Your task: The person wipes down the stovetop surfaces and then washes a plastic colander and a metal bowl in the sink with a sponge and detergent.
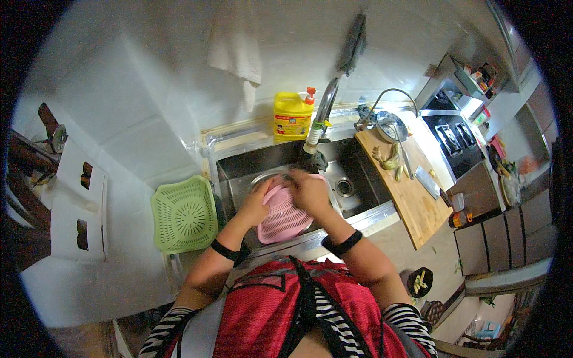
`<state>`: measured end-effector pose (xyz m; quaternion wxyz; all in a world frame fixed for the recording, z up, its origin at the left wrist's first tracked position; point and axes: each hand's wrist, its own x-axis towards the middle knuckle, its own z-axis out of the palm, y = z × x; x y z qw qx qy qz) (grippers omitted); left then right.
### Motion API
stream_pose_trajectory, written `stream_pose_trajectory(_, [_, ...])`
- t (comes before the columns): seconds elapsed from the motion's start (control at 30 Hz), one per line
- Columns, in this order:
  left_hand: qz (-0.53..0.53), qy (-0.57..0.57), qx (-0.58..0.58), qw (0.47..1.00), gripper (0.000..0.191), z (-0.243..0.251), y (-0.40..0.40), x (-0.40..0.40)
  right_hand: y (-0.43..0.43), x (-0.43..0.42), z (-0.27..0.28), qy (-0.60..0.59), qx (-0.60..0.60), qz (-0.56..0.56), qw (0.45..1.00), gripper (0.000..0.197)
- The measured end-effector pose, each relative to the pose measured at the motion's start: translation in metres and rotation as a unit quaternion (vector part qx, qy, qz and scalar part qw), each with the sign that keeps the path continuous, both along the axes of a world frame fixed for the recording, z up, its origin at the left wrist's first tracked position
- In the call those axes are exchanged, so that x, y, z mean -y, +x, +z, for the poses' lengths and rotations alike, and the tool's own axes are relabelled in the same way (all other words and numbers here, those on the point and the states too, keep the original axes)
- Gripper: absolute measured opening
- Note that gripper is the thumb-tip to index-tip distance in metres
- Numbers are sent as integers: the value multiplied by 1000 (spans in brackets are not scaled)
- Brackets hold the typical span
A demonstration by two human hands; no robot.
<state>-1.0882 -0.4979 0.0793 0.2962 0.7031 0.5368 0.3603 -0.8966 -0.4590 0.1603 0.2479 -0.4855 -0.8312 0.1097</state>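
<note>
A pink plastic colander [285, 220] is tilted over the left basin of a stainless steel double sink [237, 154]. My left hand [257, 205] grips its left rim. My right hand [312, 193] is blurred, close against the upper right of the colander. Something dark shows at its fingertips, too smeared to name, and its grip cannot be told. Just beyond the hands, a faucet [329, 96] with a white ribbed spout extension [313, 139] points down between the basins. A dark cloth [318, 160] hangs on the divider. The right basin shows its drain [344, 187].
A green plastic basket [186, 215] stands left of the sink. Behind it sits a yellow detergent jug [292, 118]. A wooden cutting board [414, 215] overlaps the right basin's edge, bearing a cleaver [427, 181], vegetable pieces [390, 162] and a bowl [392, 127]. Farther right is a gas stove [451, 138].
</note>
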Motion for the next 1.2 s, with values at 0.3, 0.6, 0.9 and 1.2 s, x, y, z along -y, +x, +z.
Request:
stream_pose_trajectory(0.3, [-1,-75,15,997,72,31,6,12,31,-26,12,-155,-10,-128,980,31])
stream_pose_trajectory(0.6, [34,-40,-4,999,72,18,-1,16,-7,0,4,-74,3,-23,997,29])
stream_pose_trajectory(0.9, [18,-62,21,998,73,-3,-5,9,-18,18,-8,-8,-25,54,998,29])
stream_pose_trajectory(1.2, [0,-43,0,999,73,-5,-11,14,23,-19,4,-141,6,-102,985,29])
